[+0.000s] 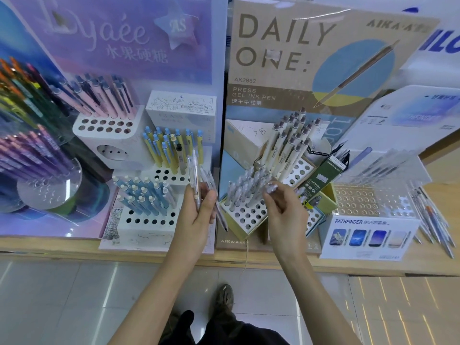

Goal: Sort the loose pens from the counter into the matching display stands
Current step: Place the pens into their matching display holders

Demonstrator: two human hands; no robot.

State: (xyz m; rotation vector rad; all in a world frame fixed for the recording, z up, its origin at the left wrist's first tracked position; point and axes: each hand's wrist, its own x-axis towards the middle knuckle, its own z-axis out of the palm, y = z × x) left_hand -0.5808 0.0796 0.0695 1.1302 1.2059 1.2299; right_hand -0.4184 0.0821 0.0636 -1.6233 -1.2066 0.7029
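Left hand (199, 207) is gripping a bundle of clear pens (193, 175), fingers wrapped round the barrels, grip closed tight-ish. One pen of the bundle is hanging lower than the rest, its tip pointing down near the front of the white holed stand (249, 216).

Right hand (283, 210) is pinching a single pale pen (272, 188) by its upper end with curled fingertips, right over the grey pens (245, 185) standing in that stand. Whether its tip is already in a hole: cannot tell, the hand is hiding it.

More loose pens (434, 220) are lying on the tabletop (373, 266) at far right, beside the clear acrylic stand (368, 200).

Risks, as judged from here:
- The low pen is likely slipping out of the left grip, because the bundle is held one-handed and unevenly. It could be dropping onto the tabletop or the floor.
- The right wrist is crowding the packed grey pens, so a nudge could be tilting or knocking neighbours.
- The pale pen looks close to both the grey pens and the clear bundle, so it could be going into the wrong stand. The clear ones probably belong in the acrylic stand.
- The green box (323, 175) is leaning just beside the right hand and could be tipped.
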